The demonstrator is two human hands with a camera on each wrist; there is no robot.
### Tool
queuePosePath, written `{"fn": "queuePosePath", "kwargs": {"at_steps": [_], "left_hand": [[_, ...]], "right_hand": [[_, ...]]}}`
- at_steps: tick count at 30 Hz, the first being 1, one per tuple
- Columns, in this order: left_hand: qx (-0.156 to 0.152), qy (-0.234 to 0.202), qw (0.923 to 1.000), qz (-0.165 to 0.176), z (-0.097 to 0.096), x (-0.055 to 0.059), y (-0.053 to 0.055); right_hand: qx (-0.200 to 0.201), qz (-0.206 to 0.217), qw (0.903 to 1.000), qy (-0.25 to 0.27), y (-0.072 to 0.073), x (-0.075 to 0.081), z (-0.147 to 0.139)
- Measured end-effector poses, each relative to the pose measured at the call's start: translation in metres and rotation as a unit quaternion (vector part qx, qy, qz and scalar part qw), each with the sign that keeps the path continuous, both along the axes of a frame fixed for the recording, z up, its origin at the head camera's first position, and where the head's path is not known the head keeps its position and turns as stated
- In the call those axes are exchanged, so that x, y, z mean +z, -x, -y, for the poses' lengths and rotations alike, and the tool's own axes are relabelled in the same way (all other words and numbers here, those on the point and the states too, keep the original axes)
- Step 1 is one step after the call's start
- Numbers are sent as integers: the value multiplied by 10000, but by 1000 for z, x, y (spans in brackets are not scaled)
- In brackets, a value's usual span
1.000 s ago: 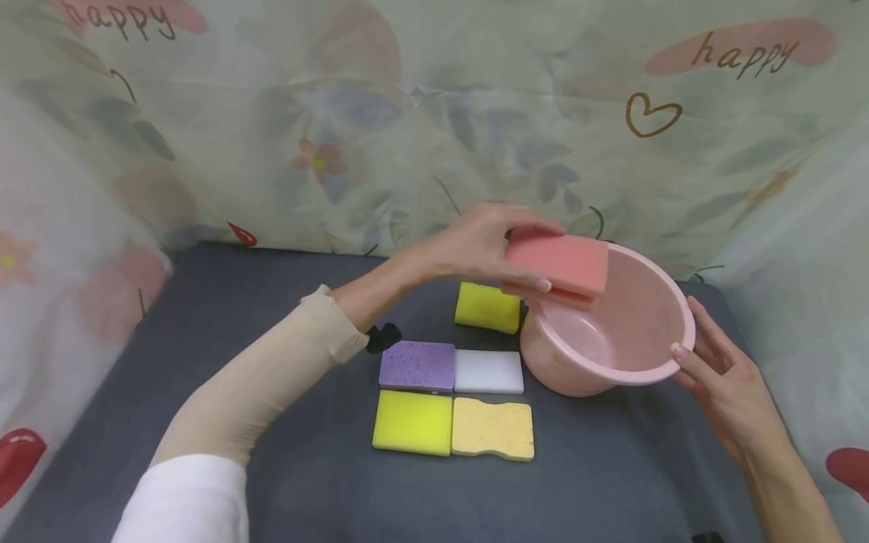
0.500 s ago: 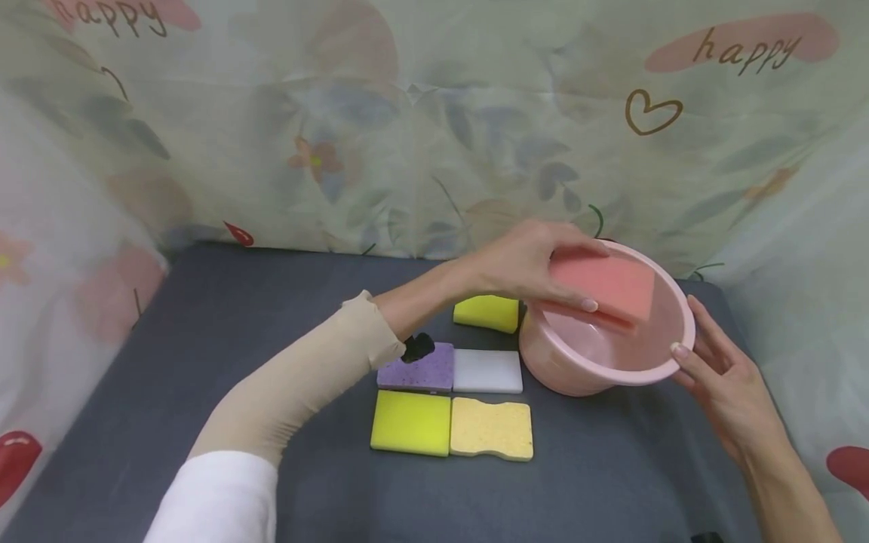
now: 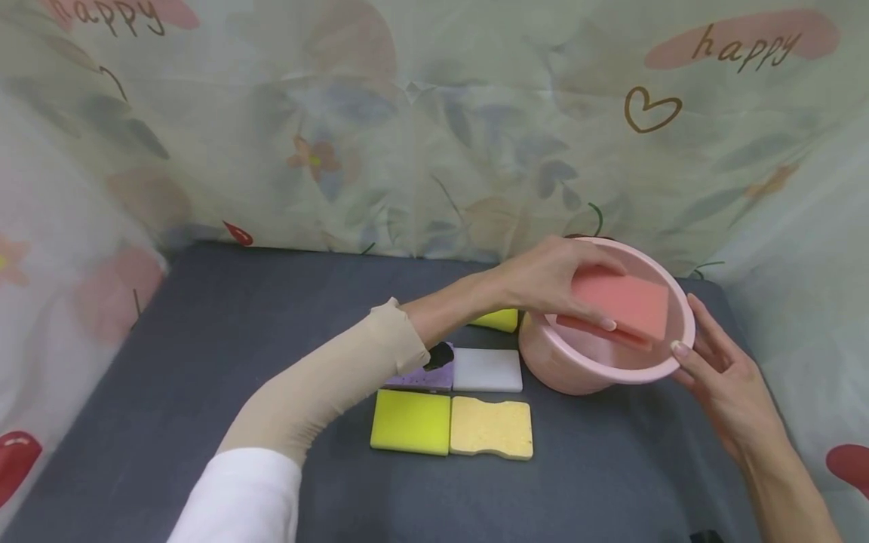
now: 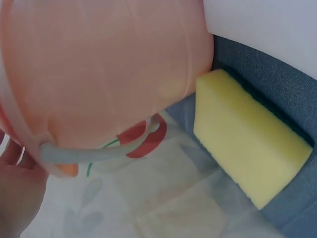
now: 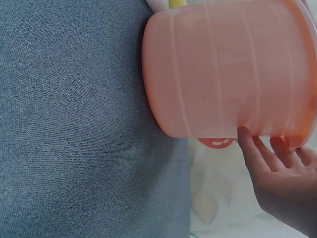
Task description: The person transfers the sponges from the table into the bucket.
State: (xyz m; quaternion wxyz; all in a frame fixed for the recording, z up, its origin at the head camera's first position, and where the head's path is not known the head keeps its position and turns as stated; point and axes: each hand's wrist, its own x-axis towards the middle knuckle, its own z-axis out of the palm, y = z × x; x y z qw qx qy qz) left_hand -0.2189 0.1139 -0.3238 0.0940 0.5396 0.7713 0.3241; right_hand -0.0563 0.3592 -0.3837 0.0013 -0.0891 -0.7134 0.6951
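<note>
In the head view my left hand (image 3: 546, 275) grips a pink sponge (image 3: 624, 302) between thumb and fingers, within the mouth of a pink bucket (image 3: 563, 366). The bucket leans towards me. My right hand (image 3: 729, 385) holds its right rim, thumb over the edge and fingers against the outer wall. The right wrist view shows those fingers of the right hand (image 5: 282, 178) on the bucket's side (image 5: 213, 74). From the left wrist, the left hand (image 4: 20, 188) is partly visible at the bucket's rim, and the sponge in it is mostly hidden.
Left of the bucket lie a purple sponge (image 3: 414, 381), a white sponge (image 3: 487, 369), a bright yellow sponge (image 3: 410, 422) and a wavy-edged pale yellow one (image 3: 492, 428). Another yellow sponge (image 3: 498, 320) sits behind, partly under my left arm. A grey bucket handle (image 4: 94, 151) hangs at the far side.
My left hand has carried the pink sponge rightward and down, from over the bucket's left rim to inside its mouth. The right hand and bucket have hardly moved.
</note>
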Motion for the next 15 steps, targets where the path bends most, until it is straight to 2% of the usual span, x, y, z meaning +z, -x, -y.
{"fn": "queuePosePath", "kwargs": {"at_steps": [9, 15], "left_hand": [[366, 299, 9988, -94, -13, -6, 5], [298, 523, 9971, -474, -22, -8, 6]], "right_hand": [[76, -79, 9999, -110, 0, -1, 1], [79, -112, 9999, -15, 0, -2, 0]]}}
